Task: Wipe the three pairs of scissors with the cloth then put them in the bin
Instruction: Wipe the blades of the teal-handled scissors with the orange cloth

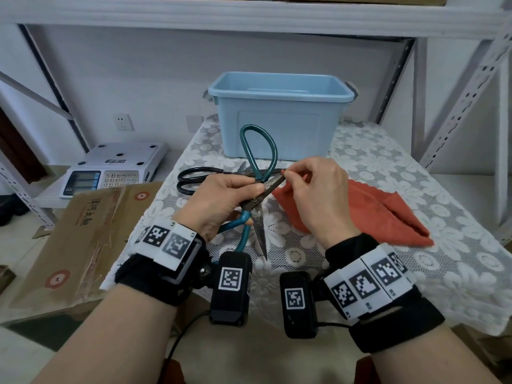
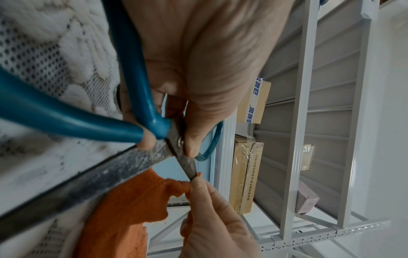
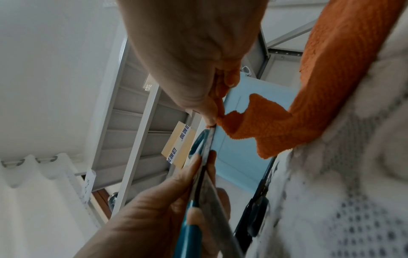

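Note:
My left hand (image 1: 243, 189) grips a pair of teal-handled scissors (image 1: 259, 214) at the pivot, held above the table with the blades spread wide. One rusty blade points toward me. The tip of the other blade (image 2: 187, 165) is pinched by my right hand (image 1: 288, 174) through a corner of the orange cloth (image 1: 374, 214). The rest of the cloth trails on the table to the right. A black pair of scissors (image 1: 199, 177) lies on the table behind my left hand. The empty light-blue bin (image 1: 279, 115) stands at the back of the table. In the right wrist view the cloth (image 3: 331, 78) hangs from my fingers (image 3: 212, 113).
The table carries a white lace cover (image 1: 401, 167). To its left, lower down, sit a white weighing scale (image 1: 113, 167) and a flat cardboard box (image 1: 83, 234). Grey metal shelf posts (image 1: 465, 92) stand on the right, with a shelf overhead.

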